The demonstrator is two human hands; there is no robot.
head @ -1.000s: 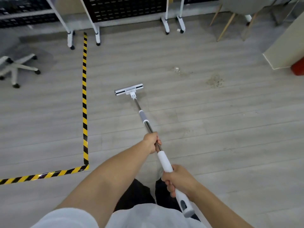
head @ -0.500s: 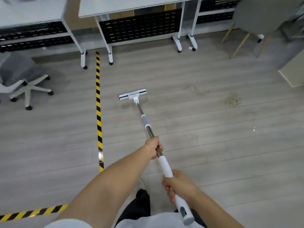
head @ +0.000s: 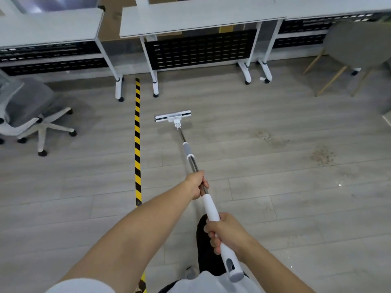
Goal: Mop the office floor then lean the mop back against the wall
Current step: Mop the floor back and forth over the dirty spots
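Observation:
A flat mop with a white head (head: 172, 116) lies on the grey plank floor (head: 264, 208) ahead of me, just right of a yellow-black tape line. Its metal shaft (head: 191, 157) runs back to a white handle. My left hand (head: 197, 183) grips the metal shaft above the white sleeve. My right hand (head: 227, 231) grips the white handle near its grey end. Both arms reach forward from the bottom of the view.
White-legged desks (head: 201, 20) with black perforated panels line the far side. A white office chair (head: 31, 117) stands at left, a grey wooden-legged chair (head: 355, 45) at right. Dirt patches (head: 322, 155) mark the floor at right. Hazard tape (head: 137, 144) runs toward me.
I have stepped forward: the desks and chairs have come closer and lower in view. The mop head has slid ahead toward the desks. Both hands keep the same hold.

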